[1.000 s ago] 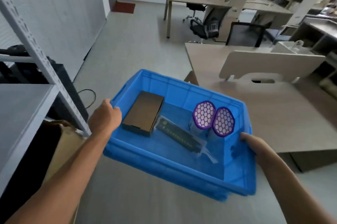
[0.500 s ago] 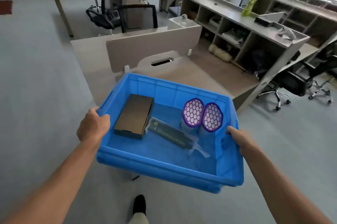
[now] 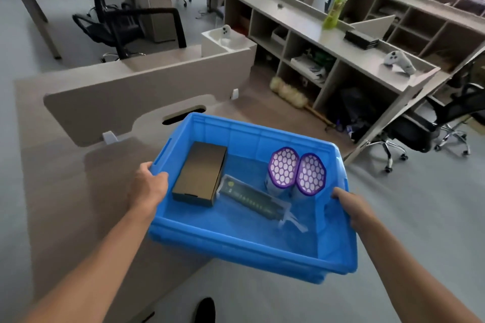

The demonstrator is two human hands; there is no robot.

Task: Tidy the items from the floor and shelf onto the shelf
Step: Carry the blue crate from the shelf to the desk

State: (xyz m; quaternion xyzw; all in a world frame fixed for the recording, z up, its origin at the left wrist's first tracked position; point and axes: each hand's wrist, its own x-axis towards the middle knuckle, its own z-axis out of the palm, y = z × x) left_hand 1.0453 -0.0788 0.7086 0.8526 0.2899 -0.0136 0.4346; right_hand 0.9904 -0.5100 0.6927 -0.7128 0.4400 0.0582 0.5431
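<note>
I carry a blue plastic bin (image 3: 244,251) at waist height, tilted slightly down to the right. My left hand (image 3: 148,187) grips its left rim and my right hand (image 3: 353,207) grips its right rim. Inside lie a dark flat box (image 3: 200,173) at the left, a dark long item in a clear bag (image 3: 253,200) in the middle, and two purple honeycomb-topped filters (image 3: 298,171) side by side at the right.
A low beige desk with a divider panel (image 3: 136,102) stands just ahead and left. A cubby shelf unit (image 3: 325,41) with a green bottle (image 3: 337,2) and a white controller (image 3: 399,60) is at the right. Office chairs (image 3: 126,28) stand beyond. My shoe (image 3: 206,309) shows below.
My view has swung right, away from the metal rack and toward the desks and cubby shelves. Both hands keep the same hold on the bin; its contents have not shifted.
</note>
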